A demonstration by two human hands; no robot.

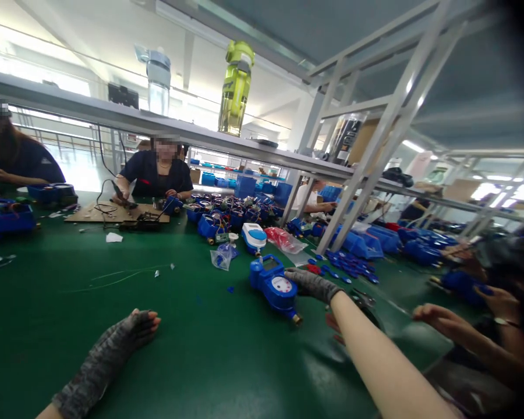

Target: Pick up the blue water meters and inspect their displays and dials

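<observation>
Green work table (192,361): fills the lower view, with a metal shelf frame (253,152) crossing above it.
Co-workers: one person (157,173) sits across the table at a brown board. Another person's hand (434,319) reaches in from the right, apart from the wearer's hands.
Heap of blue meter parts (227,216): spread along the far middle of the table, well beyond both of the wearer's hands.
Blue water meter (274,285): lies on the table in the middle of the view, dial face up and a brass fitting at its near end. It looks put together and is not lifted.
Right hand (311,283): in a grey fingerless glove, fingers stretched out against the meter's right side and not wrapped round it.
Left hand (133,329): gloved the same, resting on bare table well to the left of the meter, fingers loosely bent and holding nothing.
White-topped meter (254,237): stands just behind the blue one, untouched.
Small plastic bag (222,256): lies left of it, also untouched.
</observation>
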